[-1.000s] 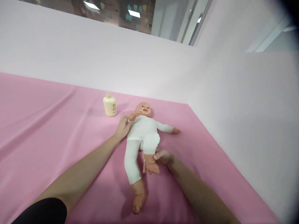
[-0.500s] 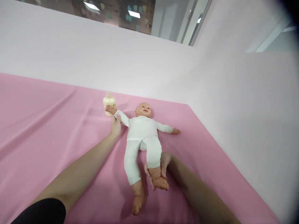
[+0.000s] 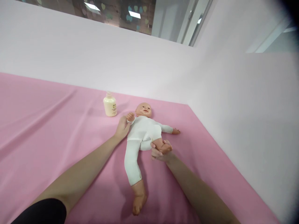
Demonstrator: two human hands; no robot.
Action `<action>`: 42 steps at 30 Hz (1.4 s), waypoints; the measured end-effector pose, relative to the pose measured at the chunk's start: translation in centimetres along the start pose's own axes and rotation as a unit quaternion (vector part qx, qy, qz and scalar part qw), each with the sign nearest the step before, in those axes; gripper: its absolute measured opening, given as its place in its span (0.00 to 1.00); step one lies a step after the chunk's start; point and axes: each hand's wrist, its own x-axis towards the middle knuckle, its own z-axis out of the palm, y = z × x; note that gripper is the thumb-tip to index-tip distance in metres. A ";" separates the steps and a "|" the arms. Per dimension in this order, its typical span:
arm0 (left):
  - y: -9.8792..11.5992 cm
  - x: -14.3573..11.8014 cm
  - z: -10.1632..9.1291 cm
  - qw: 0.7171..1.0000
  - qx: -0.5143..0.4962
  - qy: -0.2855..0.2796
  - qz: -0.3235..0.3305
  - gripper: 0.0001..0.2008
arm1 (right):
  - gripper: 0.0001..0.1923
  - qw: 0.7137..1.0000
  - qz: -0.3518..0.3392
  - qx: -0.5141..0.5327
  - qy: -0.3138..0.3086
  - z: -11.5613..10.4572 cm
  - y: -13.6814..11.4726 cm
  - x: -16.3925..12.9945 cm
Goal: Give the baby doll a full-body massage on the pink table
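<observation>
On pink sheet: white-clad plastic baby doll (image 3: 142, 132), long axis head-away.
Left hand (image 3: 121, 128): grip closed on doll's wrist.
Right hand (image 3: 159, 153): grip closed on its bent leg's foot.

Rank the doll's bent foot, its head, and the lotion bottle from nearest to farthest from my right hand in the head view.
From the right hand:
1. Doll's bent foot, held in that hand.
2. Doll's head, up and left, past the torso.
3. Lotion bottle, farthest left, by the wall.
</observation>
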 end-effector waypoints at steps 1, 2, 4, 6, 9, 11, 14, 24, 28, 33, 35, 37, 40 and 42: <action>0.3 -0.1 -0.1 0.998 0.036 -0.032 0.041 0.14 | 0.22 0.999 -0.006 0.006 0.047 0.3 -0.2 0.1; 0.6 -0.1 -0.1 0.993 0.068 -0.063 0.078 0.15 | 0.22 0.996 -0.011 0.012 0.086 0.6 -0.4 0.2; 1.2 -0.3 -0.2 0.979 0.116 -0.109 0.128 0.16 | 0.21 0.990 -0.023 0.022 0.134 0.9 -0.6 0.4; 1.4 -0.3 -0.3 0.968 0.146 -0.127 0.158 0.16 | 0.21 0.988 -0.027 0.027 0.150 0.9 -0.6 0.6; 1.4 -0.3 -0.3 0.959 0.173 -0.133 0.181 0.17 | 0.20 0.990 -0.015 0.023 0.137 0.8 -0.5 0.6; 1.3 -0.3 -0.2 0.956 0.181 -0.134 0.189 0.17 | 0.21 0.991 -0.010 0.016 0.130 0.8 -0.5 0.6; 1.2 -0.3 -0.2 0.954 0.184 -0.133 0.195 0.18 | 0.21 0.990 -0.004 0.004 0.142 0.8 -0.5 0.6; 0.5 0.0 0.1 0.999 0.013 -0.037 0.021 0.14 | 0.21 0.993 0.023 -0.037 0.113 0.5 0.2 0.1; -2.3 0.5 0.0 0.956 -0.168 0.129 -0.205 0.12 | 0.25 0.991 0.114 -0.066 -0.032 0.1 0.9 -0.2; -4.5 1.0 -0.7 0.876 -0.275 0.229 -0.322 0.14 | 0.20 0.928 0.289 -0.090 -0.219 -0.1 1.2 0.3; -4.3 1.0 -0.7 0.876 -0.281 0.232 -0.317 0.15 | 0.20 0.915 0.323 -0.109 -0.217 0.0 1.1 0.4; -3.9 1.0 -0.6 0.881 -0.280 0.227 -0.307 0.15 | 0.22 0.916 0.327 -0.110 -0.202 0.0 1.0 0.3; -3.1 0.8 -0.4 0.898 -0.268 0.207 -0.281 0.16 | 0.25 0.952 0.242 -0.088 -0.167 0.0 1.0 -0.1; -2.5 0.6 -0.3 0.924 -0.239 0.175 -0.241 0.17 | 0.26 0.976 0.148 -0.058 -0.148 -0.1 1.1 -0.2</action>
